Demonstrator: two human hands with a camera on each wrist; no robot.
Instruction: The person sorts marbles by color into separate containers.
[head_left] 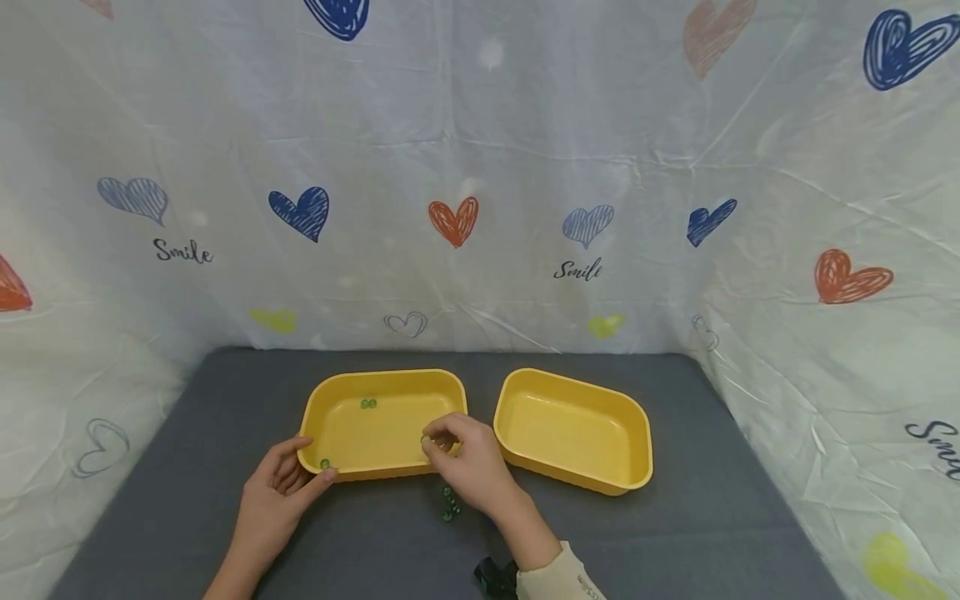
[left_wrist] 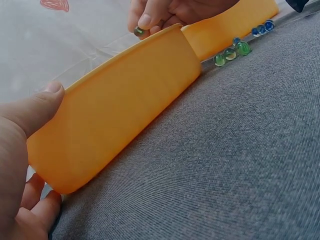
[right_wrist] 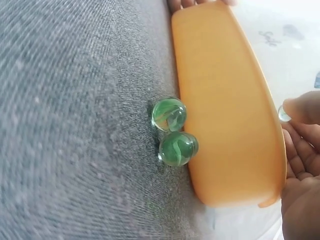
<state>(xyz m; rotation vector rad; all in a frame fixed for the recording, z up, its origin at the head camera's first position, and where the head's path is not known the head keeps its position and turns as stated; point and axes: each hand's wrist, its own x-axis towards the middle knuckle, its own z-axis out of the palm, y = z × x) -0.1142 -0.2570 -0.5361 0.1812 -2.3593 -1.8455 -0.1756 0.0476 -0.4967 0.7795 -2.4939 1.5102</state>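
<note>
My left hand (head_left: pixel 276 493) grips the front left corner of a yellow plastic tray (head_left: pixel 375 473), thumb on the front rim and fingers against the end wall. Over that tray's right front part, my right hand (head_left: pixel 474 468) pinches a glass marble (left_wrist: pixel 139 31) between thumb and fingertips, just above the rim. Inside the tray are two green marbles (head_left: pixel 368 403) toward the back and another green marble (head_left: pixel 325 463) in the front left corner. On the cloth before the tray lie several green marbles (right_wrist: pixel 169 114), one of them larger in the left wrist view.
A second yellow tray (head_left: pixel 573 479) stands at an angle on the right. Blue marbles (left_wrist: pixel 263 28) show on the grey cloth (head_left: pixel 675 550) in the left wrist view. A black object (head_left: pixel 495 577) is by the right sleeve. A white curtain printed with hearts hangs behind.
</note>
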